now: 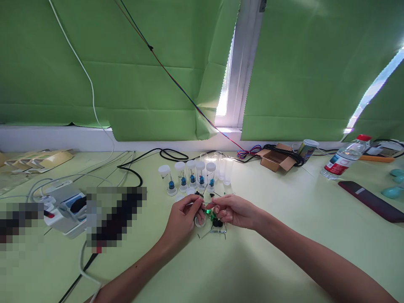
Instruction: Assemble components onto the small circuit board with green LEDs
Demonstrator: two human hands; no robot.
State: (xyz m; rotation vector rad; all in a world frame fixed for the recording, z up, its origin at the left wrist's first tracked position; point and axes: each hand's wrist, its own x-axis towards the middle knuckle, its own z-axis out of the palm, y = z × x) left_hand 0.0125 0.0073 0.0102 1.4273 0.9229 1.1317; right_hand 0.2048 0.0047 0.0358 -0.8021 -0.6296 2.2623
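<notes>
My left hand (184, 212) is closed in a pinch, its fingertips on something small that I cannot make out. Facing it, my right hand (235, 211) pinches a thin light-coloured rod (207, 203) that spans the short gap between both sets of fingertips. Below and between the hands lie small green pieces (213, 216), black round parts (217, 223) and L-shaped hex keys (218, 232). A round white cap (200, 221) is partly covered by my left fingers. Just behind the hands stand several clear tubes (201, 174) with white lids and blue pieces inside.
More clear tubes (226, 171) stand at the back, beside an open cardboard box (277, 158) and a can (307, 149). To the right are a water bottle (342, 160) and a dark case (370, 201). A white power strip (67, 210) and cables occupy the left.
</notes>
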